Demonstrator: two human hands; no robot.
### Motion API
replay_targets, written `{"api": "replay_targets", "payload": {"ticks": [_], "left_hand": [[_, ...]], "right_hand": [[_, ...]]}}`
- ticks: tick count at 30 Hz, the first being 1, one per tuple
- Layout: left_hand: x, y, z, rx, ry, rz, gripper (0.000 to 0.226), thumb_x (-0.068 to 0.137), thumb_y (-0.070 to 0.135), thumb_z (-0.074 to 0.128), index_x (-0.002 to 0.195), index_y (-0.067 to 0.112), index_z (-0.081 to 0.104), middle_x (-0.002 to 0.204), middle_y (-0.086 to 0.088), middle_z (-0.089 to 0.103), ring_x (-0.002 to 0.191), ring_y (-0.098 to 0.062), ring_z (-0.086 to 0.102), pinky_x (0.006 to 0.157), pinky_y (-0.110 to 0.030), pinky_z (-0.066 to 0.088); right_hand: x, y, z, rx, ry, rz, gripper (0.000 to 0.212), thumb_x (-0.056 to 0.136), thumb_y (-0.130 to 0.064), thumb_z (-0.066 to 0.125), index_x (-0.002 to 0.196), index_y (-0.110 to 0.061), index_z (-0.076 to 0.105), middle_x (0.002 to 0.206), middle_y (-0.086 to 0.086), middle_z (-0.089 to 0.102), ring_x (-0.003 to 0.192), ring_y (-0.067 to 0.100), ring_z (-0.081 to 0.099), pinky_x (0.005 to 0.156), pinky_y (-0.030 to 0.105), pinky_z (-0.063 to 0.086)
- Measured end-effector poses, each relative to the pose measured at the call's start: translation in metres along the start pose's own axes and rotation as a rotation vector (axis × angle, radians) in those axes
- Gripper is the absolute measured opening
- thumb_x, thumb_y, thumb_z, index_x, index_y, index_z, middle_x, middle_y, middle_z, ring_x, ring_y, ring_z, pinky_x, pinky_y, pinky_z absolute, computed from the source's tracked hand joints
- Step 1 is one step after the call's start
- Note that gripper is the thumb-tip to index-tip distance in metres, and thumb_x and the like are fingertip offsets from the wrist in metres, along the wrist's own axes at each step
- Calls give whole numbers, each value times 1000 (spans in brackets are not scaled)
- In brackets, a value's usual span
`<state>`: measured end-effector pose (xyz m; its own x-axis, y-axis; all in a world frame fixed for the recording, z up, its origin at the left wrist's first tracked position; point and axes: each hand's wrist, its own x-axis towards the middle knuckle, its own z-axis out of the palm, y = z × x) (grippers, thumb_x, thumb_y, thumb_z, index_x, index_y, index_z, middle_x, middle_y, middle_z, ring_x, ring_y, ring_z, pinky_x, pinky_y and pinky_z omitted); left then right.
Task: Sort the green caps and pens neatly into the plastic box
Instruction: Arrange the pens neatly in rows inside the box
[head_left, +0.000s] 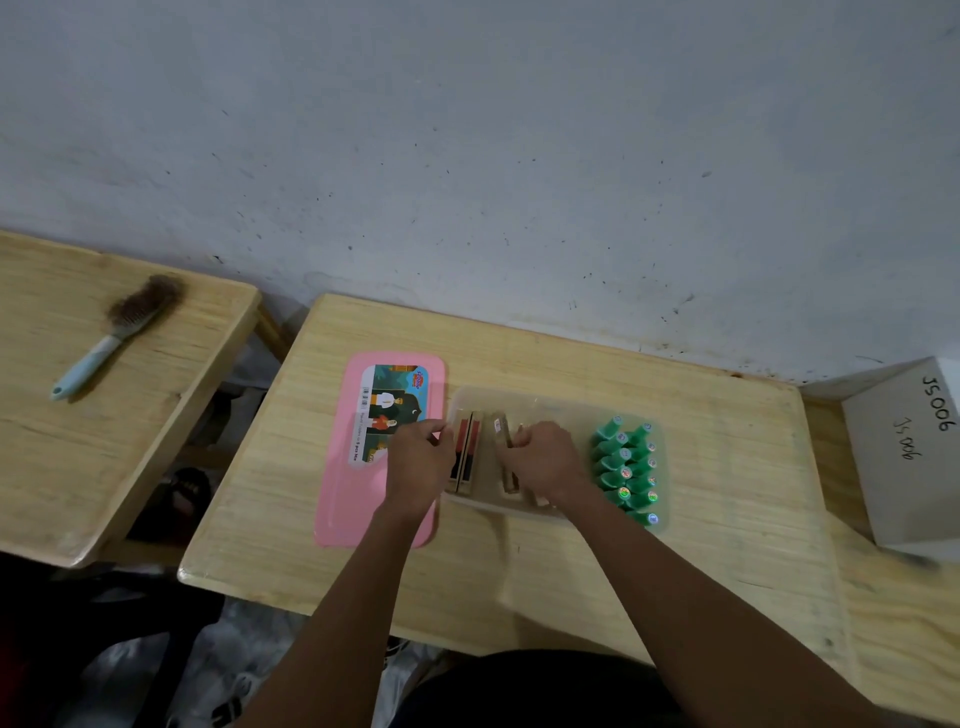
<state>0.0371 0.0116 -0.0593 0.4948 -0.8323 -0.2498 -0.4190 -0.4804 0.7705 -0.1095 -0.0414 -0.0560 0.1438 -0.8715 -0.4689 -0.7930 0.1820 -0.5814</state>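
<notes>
Two hands reach into the plastic box (524, 396), centre frame: we record right hand (543, 460) gripping a pen (503, 435); left hand (418, 460) curled, hold unclear.

— What carries everything here?
— A pale wooden worktop (519, 582), its far edge against a scuffed grey wall (467, 156).
— And directly on it?
— A pink lid (353, 514) lies flat on the left, printed label up. Just beside it on the right sits a clear plastic box (550, 401).
— Anything further out?
— A second worktop (78, 467) stands apart on the left, with a brush (111, 338) on it, its pale blue handle toward the near edge. At the far right a white carton (904, 467) marked "JS006" rests on wood.
</notes>
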Motion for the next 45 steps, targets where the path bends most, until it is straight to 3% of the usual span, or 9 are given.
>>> {"api": "replay_targets", "payload": {"ticks": [6,11,16,21,27,33,39,42,45], "left_hand": [[1,-1,0,17,4,25,26,94,15,55,114,4,68,91,-11,71,66,-4,55,55,-7,35],[1,-2,0,22,7,36,26,94,15,56,114,3,67,93,-11,71,65,-2,54,55,-5,34],[2,-2,0,38,6,38,27,94,16,56,116,3,66,96,-12,72,70,-7,56,55,-5,34],[2,-3,0,39,4,26,27,94,16,55,115,5,68,91,-10,71,68,-6,56,55,-6,35],[1,-3,-1,40,2,38,24,94,15,55,111,4,69,80,0,63,63,1,53,52,-2,34],[1,-2,-1,29,0,29,26,94,16,55,115,5,67,83,0,64,64,0,55,53,-6,35],[1,-2,-1,14,-5,18,27,95,17,55,117,6,66,85,0,64,66,0,55,52,-6,35],[1,-2,0,6,-8,20,27,94,16,55,116,5,67,85,-1,67,66,0,56,52,-6,36],[0,-2,2,1,-9,23,28,94,17,56,117,5,66,88,-4,69,67,-2,58,51,-6,37]], "right_hand": [[-18,-3,-18,913,-328,235,22,100,-16,45,84,-9,59,65,8,57,58,19,51,52,30,38],[-11,4,-9,1095,-382,334,22,102,-19,31,95,-10,51,70,4,52,48,10,40,41,21,21],[-10,3,-1,939,-286,239,27,100,-38,46,96,-12,54,70,2,51,46,9,40,38,20,23],[-10,-2,8,585,-161,150,32,103,-28,41,100,0,58,76,12,63,50,17,57,39,23,39],[12,-9,32,38,-154,80,44,102,-32,36,73,-6,58,64,6,58,55,18,55,55,27,44],[21,-13,40,-68,-117,106,33,98,-26,46,71,-9,55,69,5,59,61,20,57,49,26,41],[25,-15,37,-99,-29,111,24,95,-21,55,89,-2,68,82,11,68,70,22,62,52,24,40],[23,-13,37,-83,-30,50,26,94,-17,55,72,-8,67,68,6,61,56,15,51,45,22,31],[18,-7,33,-77,-40,-8,43,95,-15,54,53,-21,48,59,2,53,52,13,46,47,20,31]]}}
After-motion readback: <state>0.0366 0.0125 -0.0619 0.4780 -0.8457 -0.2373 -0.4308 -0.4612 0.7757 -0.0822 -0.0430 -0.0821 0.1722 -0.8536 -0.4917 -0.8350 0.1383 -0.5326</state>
